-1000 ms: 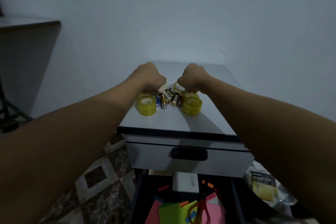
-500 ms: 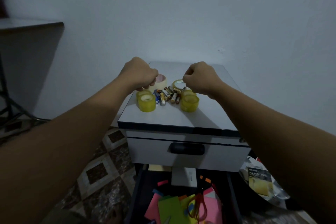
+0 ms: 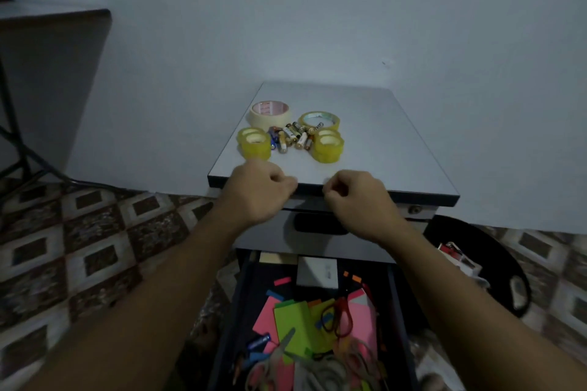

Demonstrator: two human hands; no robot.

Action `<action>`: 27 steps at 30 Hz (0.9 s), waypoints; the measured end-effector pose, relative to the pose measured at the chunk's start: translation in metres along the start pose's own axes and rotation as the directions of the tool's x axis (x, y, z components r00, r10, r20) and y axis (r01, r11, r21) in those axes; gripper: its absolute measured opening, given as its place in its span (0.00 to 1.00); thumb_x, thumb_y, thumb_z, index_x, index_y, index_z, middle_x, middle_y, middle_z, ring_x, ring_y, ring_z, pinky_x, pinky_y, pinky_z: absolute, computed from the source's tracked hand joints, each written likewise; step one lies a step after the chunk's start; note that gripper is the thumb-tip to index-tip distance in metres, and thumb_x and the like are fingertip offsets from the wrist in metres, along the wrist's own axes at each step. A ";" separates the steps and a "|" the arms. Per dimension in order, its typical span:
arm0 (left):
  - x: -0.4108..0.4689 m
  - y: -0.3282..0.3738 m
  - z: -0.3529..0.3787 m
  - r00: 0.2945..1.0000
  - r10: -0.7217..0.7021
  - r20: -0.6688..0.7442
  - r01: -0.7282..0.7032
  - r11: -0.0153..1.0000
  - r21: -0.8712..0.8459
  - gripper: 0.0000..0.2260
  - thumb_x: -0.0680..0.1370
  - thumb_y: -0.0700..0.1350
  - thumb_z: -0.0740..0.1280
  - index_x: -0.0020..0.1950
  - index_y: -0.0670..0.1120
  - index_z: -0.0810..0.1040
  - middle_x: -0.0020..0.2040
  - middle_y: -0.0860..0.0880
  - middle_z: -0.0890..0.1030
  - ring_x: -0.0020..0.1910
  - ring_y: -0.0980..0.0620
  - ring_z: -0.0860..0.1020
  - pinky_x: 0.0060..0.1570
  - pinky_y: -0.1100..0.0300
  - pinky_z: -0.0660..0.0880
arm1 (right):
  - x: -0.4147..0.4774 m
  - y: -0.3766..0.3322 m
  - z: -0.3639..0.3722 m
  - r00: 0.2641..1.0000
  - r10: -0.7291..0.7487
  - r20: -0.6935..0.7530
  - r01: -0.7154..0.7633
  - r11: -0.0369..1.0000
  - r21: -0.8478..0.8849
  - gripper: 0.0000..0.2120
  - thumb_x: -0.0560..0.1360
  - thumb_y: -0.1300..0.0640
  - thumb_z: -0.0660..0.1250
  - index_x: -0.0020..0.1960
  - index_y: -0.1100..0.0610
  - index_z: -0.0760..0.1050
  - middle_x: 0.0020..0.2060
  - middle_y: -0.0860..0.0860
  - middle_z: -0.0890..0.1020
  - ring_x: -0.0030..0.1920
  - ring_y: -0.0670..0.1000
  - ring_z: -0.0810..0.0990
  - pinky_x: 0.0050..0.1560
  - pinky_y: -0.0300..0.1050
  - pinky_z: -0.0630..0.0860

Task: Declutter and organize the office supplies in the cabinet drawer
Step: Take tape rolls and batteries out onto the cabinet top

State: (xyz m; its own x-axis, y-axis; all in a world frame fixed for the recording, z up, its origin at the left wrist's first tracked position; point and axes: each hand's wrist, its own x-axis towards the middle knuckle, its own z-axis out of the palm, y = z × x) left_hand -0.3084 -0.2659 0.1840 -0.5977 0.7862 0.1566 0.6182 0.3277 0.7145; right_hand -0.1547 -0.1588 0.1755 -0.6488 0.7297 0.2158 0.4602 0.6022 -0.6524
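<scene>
- Now both hands hover over the front edge of the cabinet top: left hand and right hand, each with its fingers curled in against the thumb. Nothing shows in either.
- At 12 o'clock from the hands, on the cabinet top, lies a heap of batteries. Ringed round it are a masking tape roll at 11 o'clock, a clear tape roll at 1 o'clock, and yellow tape stacks at 8 o'clock and 4 o'clock.
- At 6 o'clock, below the hands, the open drawer holds the remaining clutter: sticky notes, red-handled scissors, a grey cord and a white box at the back.
- Handling, as a judgement:
  - The notes look light and floppy and are likely to fan out. Pinch a stack across both edges.
  - The scissors are stiff. Take them by the handles, since the blades are partly buried under paper.
  - The cord is soft and prone to snag. Lift it as one bundle from its middle.
  - The batteries may roll. The tape rolls fence them in.
</scene>
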 end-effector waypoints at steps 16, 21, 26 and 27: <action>-0.068 -0.115 0.106 0.835 -0.292 0.466 0.122 0.924 0.361 0.14 0.77 0.48 0.67 0.37 0.39 0.78 0.36 0.46 0.80 0.41 0.47 0.81 0.37 0.59 0.73 | -0.085 0.102 0.102 0.873 0.243 0.423 -0.189 0.968 -0.165 0.06 0.73 0.58 0.64 0.44 0.57 0.80 0.46 0.56 0.84 0.49 0.56 0.82 0.42 0.42 0.76; -0.085 -0.135 0.123 0.713 -0.397 0.578 0.024 0.837 0.546 0.09 0.79 0.40 0.63 0.39 0.45 0.72 0.47 0.46 0.80 0.53 0.46 0.81 0.41 0.60 0.72 | -0.102 0.131 0.129 0.818 0.290 0.498 -0.188 0.951 -0.245 0.09 0.75 0.60 0.62 0.43 0.60 0.79 0.44 0.58 0.84 0.48 0.59 0.82 0.38 0.41 0.69; -0.092 -0.147 0.130 0.718 -0.391 0.575 -0.085 0.771 0.631 0.13 0.80 0.40 0.64 0.63 0.40 0.74 0.65 0.40 0.75 0.61 0.41 0.77 0.56 0.54 0.74 | -0.113 0.156 0.145 0.795 0.330 0.509 -0.162 0.924 -0.345 0.10 0.75 0.59 0.60 0.50 0.59 0.79 0.51 0.60 0.82 0.54 0.61 0.80 0.44 0.42 0.69; -0.094 -0.149 0.133 0.716 -0.384 0.583 -0.116 0.758 0.642 0.14 0.80 0.39 0.64 0.65 0.40 0.73 0.66 0.39 0.74 0.62 0.41 0.76 0.57 0.53 0.74 | -0.114 0.159 0.145 0.789 0.342 0.511 -0.161 0.917 -0.366 0.12 0.74 0.59 0.60 0.53 0.60 0.79 0.53 0.59 0.82 0.55 0.61 0.80 0.46 0.43 0.71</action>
State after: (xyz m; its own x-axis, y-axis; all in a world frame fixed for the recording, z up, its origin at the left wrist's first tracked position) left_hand -0.2764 -0.3187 -0.0275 -0.3682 0.7423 -0.5598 0.8654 0.4937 0.0855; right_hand -0.0959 -0.1931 -0.0579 -0.6639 0.6161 -0.4239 0.7478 0.5531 -0.3672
